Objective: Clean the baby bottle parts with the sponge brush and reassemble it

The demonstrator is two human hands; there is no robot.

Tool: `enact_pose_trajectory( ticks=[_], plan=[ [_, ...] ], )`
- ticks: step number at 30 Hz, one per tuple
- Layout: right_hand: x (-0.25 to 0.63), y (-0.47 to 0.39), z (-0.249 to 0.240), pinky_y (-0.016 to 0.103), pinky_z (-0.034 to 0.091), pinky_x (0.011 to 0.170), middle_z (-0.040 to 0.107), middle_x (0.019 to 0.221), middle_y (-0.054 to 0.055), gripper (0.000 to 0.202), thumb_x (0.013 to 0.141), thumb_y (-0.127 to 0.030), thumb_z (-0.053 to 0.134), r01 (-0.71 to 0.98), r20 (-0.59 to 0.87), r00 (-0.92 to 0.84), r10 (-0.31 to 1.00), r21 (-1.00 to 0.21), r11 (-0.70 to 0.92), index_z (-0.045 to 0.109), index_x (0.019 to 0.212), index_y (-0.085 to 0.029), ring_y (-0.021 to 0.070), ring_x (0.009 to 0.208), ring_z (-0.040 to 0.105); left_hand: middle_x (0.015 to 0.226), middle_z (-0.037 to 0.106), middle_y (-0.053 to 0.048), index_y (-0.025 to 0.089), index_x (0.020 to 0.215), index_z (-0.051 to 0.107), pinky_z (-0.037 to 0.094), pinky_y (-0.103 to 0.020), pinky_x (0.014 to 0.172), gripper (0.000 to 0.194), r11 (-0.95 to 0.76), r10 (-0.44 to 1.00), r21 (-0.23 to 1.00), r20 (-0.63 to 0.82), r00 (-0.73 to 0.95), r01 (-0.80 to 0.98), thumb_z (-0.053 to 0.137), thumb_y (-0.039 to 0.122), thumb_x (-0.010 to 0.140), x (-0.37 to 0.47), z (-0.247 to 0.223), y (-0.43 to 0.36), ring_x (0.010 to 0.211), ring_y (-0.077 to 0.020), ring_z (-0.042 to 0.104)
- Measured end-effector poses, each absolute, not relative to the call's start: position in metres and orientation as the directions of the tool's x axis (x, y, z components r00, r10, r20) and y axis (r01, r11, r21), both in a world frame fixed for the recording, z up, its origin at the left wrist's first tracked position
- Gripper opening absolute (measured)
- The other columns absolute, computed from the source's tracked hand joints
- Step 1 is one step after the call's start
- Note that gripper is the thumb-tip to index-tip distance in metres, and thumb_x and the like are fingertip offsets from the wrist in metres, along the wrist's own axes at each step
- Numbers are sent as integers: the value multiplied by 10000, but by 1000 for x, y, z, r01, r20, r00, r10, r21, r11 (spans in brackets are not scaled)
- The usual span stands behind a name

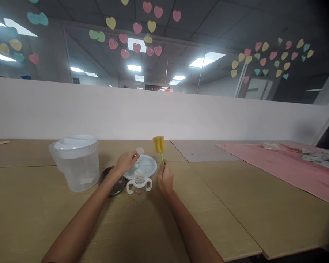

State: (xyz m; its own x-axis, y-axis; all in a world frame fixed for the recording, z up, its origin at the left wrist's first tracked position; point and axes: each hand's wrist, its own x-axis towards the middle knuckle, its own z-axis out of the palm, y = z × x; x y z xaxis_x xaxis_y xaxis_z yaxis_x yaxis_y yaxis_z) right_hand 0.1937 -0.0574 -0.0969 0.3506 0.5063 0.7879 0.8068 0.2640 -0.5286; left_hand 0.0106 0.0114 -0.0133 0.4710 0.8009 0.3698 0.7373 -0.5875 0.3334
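My right hand [166, 178] is closed round the green handle of a yellow sponge brush [159, 144], its head pointing up. In my left hand [127, 162] a small, round, translucent cap [139, 150] is pinched between the fingertips, above a white plate [150, 166]. Small pale pieces lie on that plate, partly hidden by the left hand. In front of the plate, between my forearms, stands a clear baby bottle [139, 179] with a white two-handled collar and an uncovered mouth. A dark round metal dish [117, 187] lies under my left wrist.
A large translucent plastic pitcher [80, 164] with a white lid stands on the left. On the right, a pink cloth [276, 164] carries some clear plastic items [322, 159]. A low white wall [159, 113] with glass above borders the wooden table [208, 219] at the back.
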Motion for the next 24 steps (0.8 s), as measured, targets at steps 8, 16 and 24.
enact_pose_trajectory(
  ticks=[8, 16, 24],
  plan=[
    [188, -65, -93, 234, 486, 689, 689, 949, 88, 368, 903, -224, 287, 896, 845, 109, 523, -311, 316, 548, 1159, -177, 172, 806, 658, 961, 631, -108, 152, 938, 623, 426, -316, 834, 400, -709, 672, 348, 595, 441, 613, 257, 313, 924, 17, 0, 1, 930, -210, 585],
    [193, -65, -90, 254, 490, 719, 673, 1029, 120, 379, 905, -226, 284, 914, 883, 148, 445, -294, 280, 559, 1152, -146, 191, 880, 651, 771, 682, -33, 183, 1057, 610, 392, -263, 647, 368, -679, 715, 429, 570, 405, 596, 393, 421, 879, 10, 16, -16, 686, -177, 601],
    [190, -65, -90, 238, 456, 574, 690, 890, 94, 369, 892, -215, 296, 925, 837, 171, 519, -318, 208, 567, 1140, -170, 182, 697, 647, 701, 671, -26, 184, 813, 653, 348, -255, 574, 432, -641, 745, 423, 545, 386, 640, 300, 417, 899, 10, 25, -29, 641, -170, 586]
  ],
)
